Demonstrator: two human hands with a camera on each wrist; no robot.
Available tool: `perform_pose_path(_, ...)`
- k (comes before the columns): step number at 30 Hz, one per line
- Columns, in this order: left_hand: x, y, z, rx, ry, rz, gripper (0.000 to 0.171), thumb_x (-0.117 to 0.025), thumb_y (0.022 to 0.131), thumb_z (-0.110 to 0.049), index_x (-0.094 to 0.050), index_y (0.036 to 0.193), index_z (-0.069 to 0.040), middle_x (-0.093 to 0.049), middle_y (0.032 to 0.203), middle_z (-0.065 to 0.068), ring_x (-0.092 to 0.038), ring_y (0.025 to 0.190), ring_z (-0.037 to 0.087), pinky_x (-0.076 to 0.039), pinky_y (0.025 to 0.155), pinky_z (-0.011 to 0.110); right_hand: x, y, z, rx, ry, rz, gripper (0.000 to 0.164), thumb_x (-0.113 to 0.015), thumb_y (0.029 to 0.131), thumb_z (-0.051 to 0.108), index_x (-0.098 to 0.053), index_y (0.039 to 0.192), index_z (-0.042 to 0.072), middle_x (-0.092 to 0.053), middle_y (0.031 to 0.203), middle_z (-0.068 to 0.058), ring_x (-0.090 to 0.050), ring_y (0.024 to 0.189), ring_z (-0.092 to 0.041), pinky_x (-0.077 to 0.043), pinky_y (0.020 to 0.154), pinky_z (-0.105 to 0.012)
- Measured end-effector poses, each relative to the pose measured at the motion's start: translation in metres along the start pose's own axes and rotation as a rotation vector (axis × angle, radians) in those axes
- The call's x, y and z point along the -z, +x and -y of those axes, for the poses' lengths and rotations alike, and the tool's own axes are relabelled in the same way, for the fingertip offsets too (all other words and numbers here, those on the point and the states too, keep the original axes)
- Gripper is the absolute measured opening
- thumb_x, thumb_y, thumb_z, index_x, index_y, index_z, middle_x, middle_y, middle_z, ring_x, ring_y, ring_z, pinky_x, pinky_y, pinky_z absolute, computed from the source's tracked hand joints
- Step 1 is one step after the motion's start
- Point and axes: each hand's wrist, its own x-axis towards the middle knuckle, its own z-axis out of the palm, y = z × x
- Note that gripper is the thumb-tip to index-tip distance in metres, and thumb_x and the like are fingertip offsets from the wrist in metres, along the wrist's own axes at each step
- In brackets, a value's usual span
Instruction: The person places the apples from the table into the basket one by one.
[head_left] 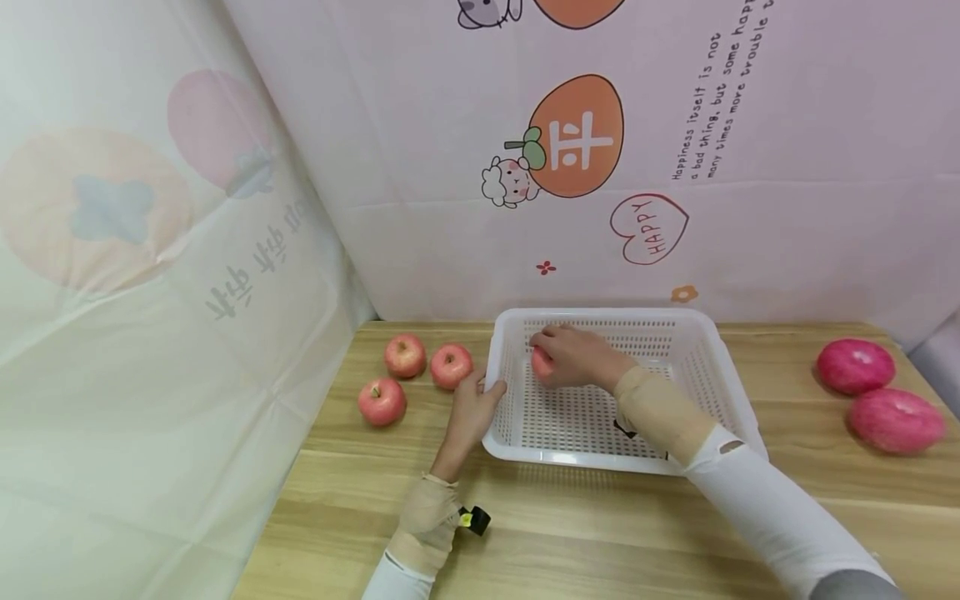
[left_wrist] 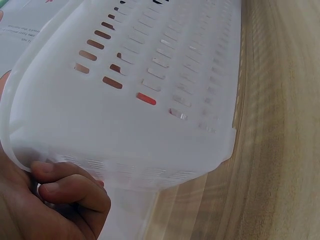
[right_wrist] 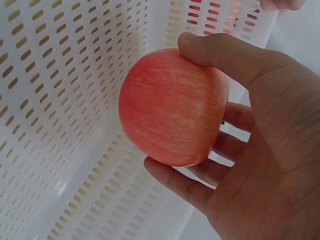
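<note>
My right hand (head_left: 577, 357) grips a red apple (right_wrist: 172, 107) inside the white plastic basket (head_left: 585, 457), near its left end. In the right wrist view the thumb lies over the top of the apple and the fingers curl beneath it. My left hand (head_left: 476, 408) holds the basket's left rim, its fingers bent at the edge in the left wrist view, where the hand (left_wrist: 60, 200) shows below the rim. Just beyond that hand sits one apple (head_left: 452, 367), with a second apple (head_left: 405, 356) and a third apple (head_left: 382, 402) further left on the table.
Two larger pinkish-red round fruits, a rear one (head_left: 856, 367) and a front one (head_left: 897, 421), lie at the right side of the wooden table (head_left: 570, 542). A printed white cloth (head_left: 420, 242) hangs behind the table, and another white sheet (head_left: 150, 400) hangs along the left.
</note>
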Motion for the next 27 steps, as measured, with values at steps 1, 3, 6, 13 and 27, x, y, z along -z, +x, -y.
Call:
perform_pose_path(1, 0.000, 0.000, 0.000, 0.001, 0.000, 0.000, 0.036, -0.064, 0.098, -0.013, -0.068, 0.130, 0.004, -0.077, 0.106, 0.030, -0.079, 0.092, 0.039, -0.066, 0.069, 0.041, -0.001, 0.001, 0.000, 0.000, -0.002, 0.001, 0.069, -0.081, 0.087, 0.034, -0.061, 0.148, 0.011, -0.061, 0.149, -0.018, -0.063, 0.129, -0.038, -0.058, 0.101, -0.053)
perform_pose_path(3, 0.000, 0.000, 0.000, -0.002, 0.002, -0.002, 0.036, -0.064, 0.098, -0.013, -0.068, 0.129, 0.004, -0.077, 0.106, 0.030, -0.079, 0.092, 0.039, -0.066, 0.070, 0.041, -0.002, 0.002, 0.000, -0.003, -0.001, 0.008, 0.069, -0.081, 0.088, 0.034, -0.060, 0.149, 0.011, -0.061, 0.150, -0.017, -0.063, 0.130, -0.037, -0.057, 0.102, -0.053)
perform_pose_path(6, 0.000, 0.001, 0.001, -0.004, 0.002, -0.004, 0.036, -0.064, 0.097, -0.012, -0.068, 0.129, 0.004, -0.077, 0.106, 0.030, -0.079, 0.093, 0.038, -0.066, 0.070, 0.041, -0.004, 0.003, 0.001, -0.007, 0.000, 0.018, 0.069, -0.081, 0.089, 0.034, -0.060, 0.150, 0.011, -0.060, 0.151, -0.017, -0.061, 0.132, -0.037, -0.056, 0.105, -0.053)
perform_pose_path(13, 0.000, 0.001, 0.002, -0.008, -0.003, -0.002, 0.034, -0.064, 0.097, -0.012, -0.069, 0.127, 0.004, -0.077, 0.105, 0.031, -0.079, 0.092, 0.039, -0.066, 0.068, 0.039, -0.007, 0.005, 0.003, 0.019, -0.015, 0.004, 0.065, -0.080, 0.090, 0.035, -0.061, 0.147, 0.009, -0.062, 0.148, -0.017, -0.061, 0.130, -0.037, -0.056, 0.103, -0.053)
perform_pose_path(27, -0.001, 0.001, 0.001, -0.011, 0.007, -0.002, 0.036, -0.064, 0.098, -0.012, -0.069, 0.130, 0.003, -0.077, 0.105, 0.030, -0.079, 0.093, 0.040, -0.066, 0.069, 0.040, -0.013, 0.009, 0.004, -0.002, 0.005, 0.050, 0.068, -0.083, 0.089, 0.033, -0.059, 0.150, 0.012, -0.061, 0.147, -0.013, -0.059, 0.127, -0.032, -0.056, 0.106, -0.052)
